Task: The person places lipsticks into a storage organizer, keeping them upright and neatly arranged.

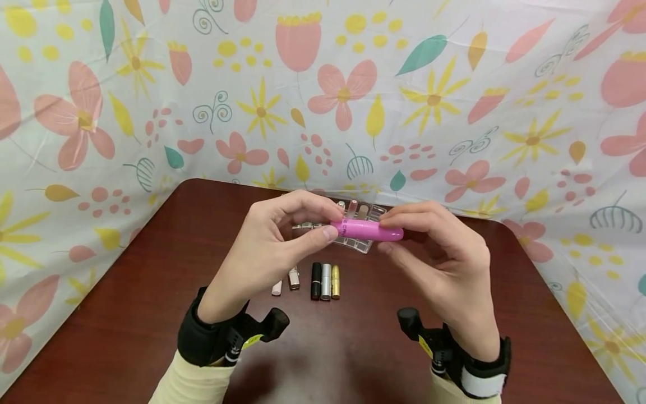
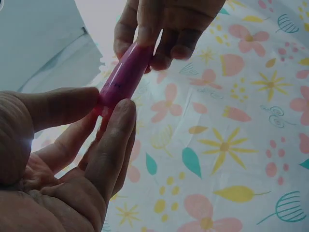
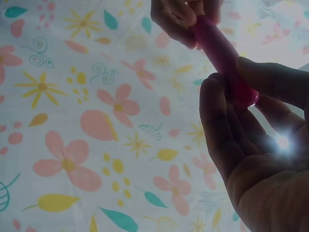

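Between both hands, a glossy pink lipstick tube (image 1: pixel 365 230) with dark lettering near its left end is held up level above the table. My left hand (image 1: pixel 282 233) pinches the lettered end between thumb and fingers. At the tapered, rounded end, my right hand (image 1: pixel 444 261) grips it the same way. In the left wrist view the pink tube (image 2: pixel 123 77) slants between the fingertips of the two hands. The right wrist view shows the tube's rounded end (image 3: pixel 244 94) between thumb and fingers.
Behind the tube lies a clear compartmented organizer (image 1: pixel 360 247) with several lipsticks in it. Nearer stand out a black tube (image 1: pixel 316 280), a silver tube (image 1: pixel 326 281) and a gold tube (image 1: pixel 336 281), side by side. Two more tubes, one pale pink (image 1: pixel 276 288), lie partly behind the left hand.
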The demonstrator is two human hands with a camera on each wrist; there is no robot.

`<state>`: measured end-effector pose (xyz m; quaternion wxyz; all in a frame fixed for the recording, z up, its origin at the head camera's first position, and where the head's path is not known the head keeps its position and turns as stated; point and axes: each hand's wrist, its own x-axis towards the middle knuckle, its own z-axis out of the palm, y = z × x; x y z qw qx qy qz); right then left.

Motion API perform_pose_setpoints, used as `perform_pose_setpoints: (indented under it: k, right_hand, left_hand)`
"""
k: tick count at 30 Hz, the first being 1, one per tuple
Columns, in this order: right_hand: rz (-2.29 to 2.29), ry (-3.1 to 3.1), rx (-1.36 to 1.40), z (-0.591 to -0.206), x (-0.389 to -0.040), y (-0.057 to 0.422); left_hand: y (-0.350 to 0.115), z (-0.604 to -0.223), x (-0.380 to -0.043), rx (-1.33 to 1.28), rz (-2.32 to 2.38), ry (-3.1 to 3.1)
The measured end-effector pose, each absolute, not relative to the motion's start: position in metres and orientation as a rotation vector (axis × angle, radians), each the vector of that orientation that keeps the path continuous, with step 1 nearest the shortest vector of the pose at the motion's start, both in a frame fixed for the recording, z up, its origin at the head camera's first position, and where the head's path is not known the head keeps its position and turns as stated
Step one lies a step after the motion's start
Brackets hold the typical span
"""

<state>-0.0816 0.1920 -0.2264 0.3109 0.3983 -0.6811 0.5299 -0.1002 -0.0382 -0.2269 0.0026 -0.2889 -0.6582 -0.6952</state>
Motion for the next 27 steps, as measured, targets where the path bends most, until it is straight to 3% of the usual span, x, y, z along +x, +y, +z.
perform_pose_setpoints:
  k: [27]
  right_hand:
    - [1.757, -1.73, 1.029, -0.234, -0.078, 0.187]
  left_hand:
    - [-0.023, -0.23, -0.101, -1.018, -2.161, -2.02]
